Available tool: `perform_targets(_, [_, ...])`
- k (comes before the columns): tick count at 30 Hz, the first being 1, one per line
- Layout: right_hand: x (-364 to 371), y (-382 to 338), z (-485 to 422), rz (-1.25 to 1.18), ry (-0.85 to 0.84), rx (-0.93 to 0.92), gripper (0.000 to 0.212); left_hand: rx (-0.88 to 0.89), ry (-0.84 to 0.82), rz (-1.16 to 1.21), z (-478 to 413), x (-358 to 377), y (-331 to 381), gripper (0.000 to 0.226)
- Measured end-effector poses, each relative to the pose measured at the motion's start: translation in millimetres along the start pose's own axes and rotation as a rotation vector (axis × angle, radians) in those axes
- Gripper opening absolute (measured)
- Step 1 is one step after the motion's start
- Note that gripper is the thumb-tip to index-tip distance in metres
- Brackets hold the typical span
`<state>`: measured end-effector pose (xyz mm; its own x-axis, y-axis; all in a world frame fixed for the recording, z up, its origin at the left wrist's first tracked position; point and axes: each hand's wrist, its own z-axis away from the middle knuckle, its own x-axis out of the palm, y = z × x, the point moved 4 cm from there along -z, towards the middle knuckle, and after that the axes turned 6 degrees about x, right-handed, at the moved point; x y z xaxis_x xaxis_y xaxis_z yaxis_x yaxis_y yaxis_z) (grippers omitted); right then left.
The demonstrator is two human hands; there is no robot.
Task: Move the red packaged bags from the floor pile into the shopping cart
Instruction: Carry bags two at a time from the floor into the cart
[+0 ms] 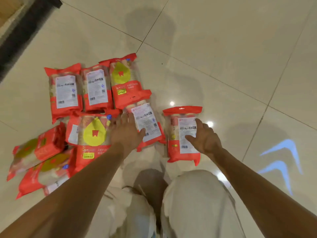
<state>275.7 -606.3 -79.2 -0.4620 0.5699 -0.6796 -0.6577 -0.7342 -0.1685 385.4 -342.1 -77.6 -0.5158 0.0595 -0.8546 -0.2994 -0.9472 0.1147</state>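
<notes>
Glossy cream floor [214,48] tiles. Pile of red bags [96,86]: flat rectangular plastic, clear windows showing pale contents. Left hand [127,133], fingers spread, over a label-up bag [149,121]; right hand [206,139], fingers spread, over a separate bag [181,152]. Contact unclear.

I see a pile of red bags [96,86] on the glossy cream tile floor [223,48]: three in a row farthest from me, more overlapping nearer on the left. One bag [173,152] lies just right of them. Blue arrows [289,143] of light show farther right, and a dark strip [25,31] borders the far left corner.
</notes>
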Motion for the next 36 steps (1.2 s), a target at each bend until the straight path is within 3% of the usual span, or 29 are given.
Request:
perform_targets(4, [62.6,36.0,-93.8,-0.23,-0.048,0.116,0.104,-0.263,-0.028,0.444,-58.3,66.1,-26.1,0.097])
perform_targets(6, [90.0,55.8,-128.9,-0.343,-0.059,0.171,0.109,-0.368,-0.004,0.783,-78.3,93.3,-37.1,0.075])
perform_targets(8, [94.7,52.4,-133.1,-0.398,-0.075,0.188,0.097,-0.478,-0.038,1.008,-86.6,111.7,-42.4,0.055])
perform_targets(11, [103.1,53.4,-140.3,-0.507,-0.087,0.224,0.088,-0.545,-0.072,1.156,-93.9,124.7,-43.3,0.023])
perform_targets(13, [106.3,57.0,-146.1,-0.567,-0.091,0.251,0.085,-0.554,-0.085,1.227,-99.7,126.7,-42.0,0.023])
perform_targets(17, [104.8,54.6,-145.4,-0.472,-0.03,0.167,0.056,-0.522,-0.116,1.237,-97.1,117.5,-38.0,0.027])
perform_targets(19, [93.8,50.8,-136.4,-0.449,0.034,0.153,0.069,-0.461,-0.04,1.15,-85.7,102.0,-39.9,0.035])
perform_targets(21, [67.2,44.5,-116.6,-0.465,0.096,0.129,0.077,-0.409,0.032,1.072,-63.7,69.7,-37.0,0.044])
perform_targets(25, [-42.1,4.6,-32.2,-0.491,0.23,0.02,0.072,-0.326,0.158,1.106,-5.2,-41.9,-22.2,0.048])
perform_targets(27, [-112.6,-23.0,29.3,-0.521,0.297,-0.038,0.07,-0.314,0.219,1.134,30.8,-119.2,-15.0,0.061])
perform_targets(31, [-260.6,-78.7,170.5,-0.61,0.403,-0.111,0.07,-0.21,0.31,1.151,113.9,-285.2,-10.8,0.061])
perform_targets(34, [-361.8,-115.3,274.7,-0.678,0.473,-0.147,0.08,-0.153,0.378,1.115,179.3,-402.4,-19.6,0.087])
perform_targets(36, [-418.8,-136.5,340.4,-0.739,0.502,-0.185,0.078,-0.091,0.425,1.131,221.9,-473.3,-23.8,0.092])
